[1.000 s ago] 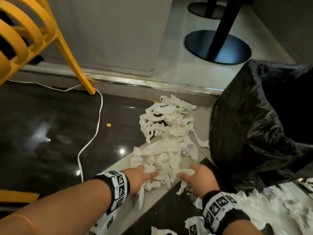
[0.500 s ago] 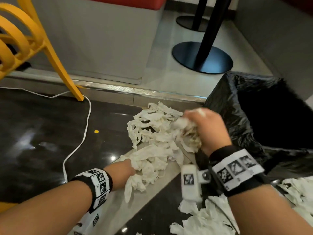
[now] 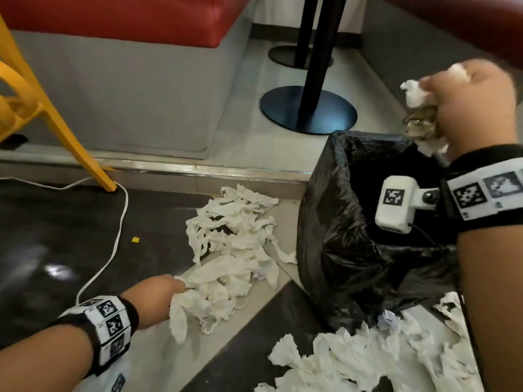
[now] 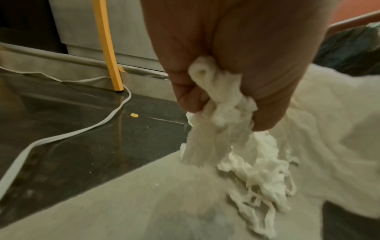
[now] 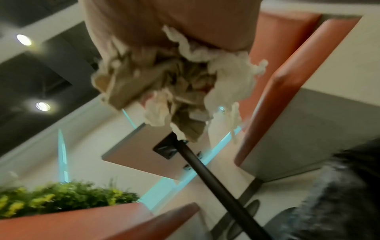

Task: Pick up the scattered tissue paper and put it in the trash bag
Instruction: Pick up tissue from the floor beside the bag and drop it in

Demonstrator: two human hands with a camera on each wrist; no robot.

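A heap of white tissue paper lies on the floor left of the open black trash bag. My left hand grips the near end of that heap; the left wrist view shows its fingers curled round a bunch of tissue. My right hand is raised above the bag's far right rim and clutches a crumpled wad of tissue, also seen as a wad hanging from the fist in the right wrist view. More tissue lies in front of the bag.
A yellow chair leg and a white cable are at the left on the dark floor. Black table poles with a round base stand behind the bag, beyond a metal step edge. A red-cushioned bench is at the back.
My right hand lifted its wad of tissue from the heap up and right, to above the bag's mouth. My left hand closed on the near end of the heap.
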